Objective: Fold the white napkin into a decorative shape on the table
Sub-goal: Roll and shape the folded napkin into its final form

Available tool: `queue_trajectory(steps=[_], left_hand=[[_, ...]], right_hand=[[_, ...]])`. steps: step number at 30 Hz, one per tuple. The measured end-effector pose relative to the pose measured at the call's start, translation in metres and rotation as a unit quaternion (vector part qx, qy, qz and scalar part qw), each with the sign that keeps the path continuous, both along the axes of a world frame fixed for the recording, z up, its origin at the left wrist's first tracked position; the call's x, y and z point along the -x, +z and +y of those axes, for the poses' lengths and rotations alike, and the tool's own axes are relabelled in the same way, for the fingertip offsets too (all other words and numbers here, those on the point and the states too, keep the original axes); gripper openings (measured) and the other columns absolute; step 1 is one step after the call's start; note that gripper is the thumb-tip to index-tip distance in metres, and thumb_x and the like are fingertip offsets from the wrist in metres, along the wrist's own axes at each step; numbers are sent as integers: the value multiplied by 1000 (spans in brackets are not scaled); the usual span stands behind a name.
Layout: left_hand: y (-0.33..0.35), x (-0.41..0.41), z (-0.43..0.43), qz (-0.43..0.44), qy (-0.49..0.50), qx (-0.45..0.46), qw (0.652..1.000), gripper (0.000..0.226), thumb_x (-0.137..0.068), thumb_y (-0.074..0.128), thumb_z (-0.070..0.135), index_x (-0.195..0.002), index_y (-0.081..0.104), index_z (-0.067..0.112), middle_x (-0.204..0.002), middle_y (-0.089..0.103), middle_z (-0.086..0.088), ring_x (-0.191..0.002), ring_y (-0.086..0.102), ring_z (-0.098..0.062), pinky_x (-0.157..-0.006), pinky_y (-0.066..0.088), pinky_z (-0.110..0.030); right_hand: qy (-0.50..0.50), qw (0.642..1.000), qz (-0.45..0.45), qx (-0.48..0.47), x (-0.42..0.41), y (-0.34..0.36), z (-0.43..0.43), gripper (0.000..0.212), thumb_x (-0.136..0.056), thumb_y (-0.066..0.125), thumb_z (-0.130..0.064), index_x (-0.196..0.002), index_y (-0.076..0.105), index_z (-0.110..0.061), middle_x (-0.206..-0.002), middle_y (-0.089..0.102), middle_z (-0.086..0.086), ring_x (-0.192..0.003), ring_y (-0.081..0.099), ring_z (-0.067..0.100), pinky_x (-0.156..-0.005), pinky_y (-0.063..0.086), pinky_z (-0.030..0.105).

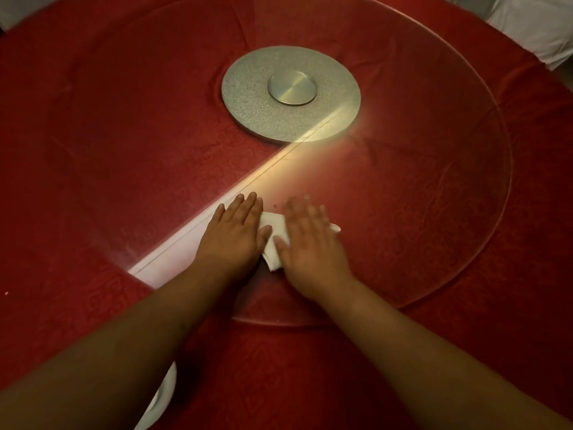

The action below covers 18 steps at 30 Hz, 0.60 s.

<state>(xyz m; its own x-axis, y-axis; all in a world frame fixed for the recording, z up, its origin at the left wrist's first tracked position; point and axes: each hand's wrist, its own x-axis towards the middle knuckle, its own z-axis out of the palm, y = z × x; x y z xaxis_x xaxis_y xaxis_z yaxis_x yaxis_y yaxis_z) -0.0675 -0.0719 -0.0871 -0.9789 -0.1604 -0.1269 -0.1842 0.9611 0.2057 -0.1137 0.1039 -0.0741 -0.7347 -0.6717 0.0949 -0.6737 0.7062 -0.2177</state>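
A white napkin (274, 235), folded small, lies on the near part of a round glass turntable (465, 212), mostly hidden beneath two hands. Only a strip shows between them, plus a corner poking out past the right hand's fingers.

The left hand (235, 232) lies flat, palm down, fingers together, covering the napkin's left side. The right hand (310, 243) lies flat too, fingers spread, over the right side (its fingertips are blurred). Neither hand grips the cloth; both lie open on top of it.

A pale band of reflected light runs diagonally across the glass, passing under the left hand. At the centre of the glass sits a silver disc (257, 110). A red tablecloth (77, 135) covers the table below. A white dish edge (166, 395) peeks out beside the left forearm.
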Motion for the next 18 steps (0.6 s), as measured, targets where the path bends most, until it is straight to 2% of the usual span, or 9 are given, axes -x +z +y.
queue_trajectory(steps=[3,7,8,10,12,14,16,18], left_hand=[[1,-3,1,-10,0,-2,1000,71,-102,12,49,-164,18,15,-174,14,-5,-160,7,-22,-128,6,-47],[4,-1,5,-17,18,-15,1000,70,-105,20,54,-164,18,16,-173,15,-5,-160,8,-22,-128,7,-48],[6,-1,7,-23,21,-12,999,69,-106,22,53,-164,20,15,-173,16,-5,-160,9,-23,-128,9,-48],[14,-1,11,-26,31,5,999,67,-106,29,52,-160,30,13,-170,26,-9,-156,22,-29,-125,21,-50],[25,-3,15,-18,41,32,998,60,-102,40,51,-147,50,12,-154,48,-13,-139,42,-35,-110,42,-52],[34,-4,19,-21,61,22,998,54,-96,51,52,-133,61,13,-134,57,-12,-122,50,-35,-98,50,-51],[42,-3,21,-51,107,-36,992,53,-90,62,52,-127,64,15,-126,58,-12,-118,53,-34,-94,51,-49],[48,-2,20,-96,154,-87,980,50,-84,69,53,-121,66,19,-119,63,-10,-111,59,-32,-84,51,-41]], right_hand=[[76,996,-27,-35,-27,-12,-2,66,-105,29,-46,-158,20,-8,-167,16,10,-156,5,26,-124,11,52],[26,996,-37,-83,-19,-15,29,68,-104,21,-49,-160,12,-12,-169,7,6,-156,-4,22,-124,8,51],[2,997,-38,-72,-17,-13,35,67,-104,22,-48,-160,16,-11,-168,11,7,-156,1,25,-124,9,52],[-81,996,-28,-21,-9,-5,42,62,-103,36,-42,-155,32,-9,-161,32,14,-151,23,34,-121,22,53],[-186,982,10,18,5,3,44,54,-96,50,-40,-139,50,-7,-139,55,18,-128,46,39,-104,41,51],[-265,964,-12,11,22,12,42,47,-90,57,-45,-119,61,-8,-117,62,18,-110,53,39,-88,46,47],[-293,952,-86,3,37,18,37,45,-88,60,-48,-109,67,-8,-111,65,18,-107,55,41,-87,48,45],[-273,952,-141,8,49,18,28,37,-89,61,-44,-107,70,-13,-113,67,17,-109,57,41,-90,48,41]])
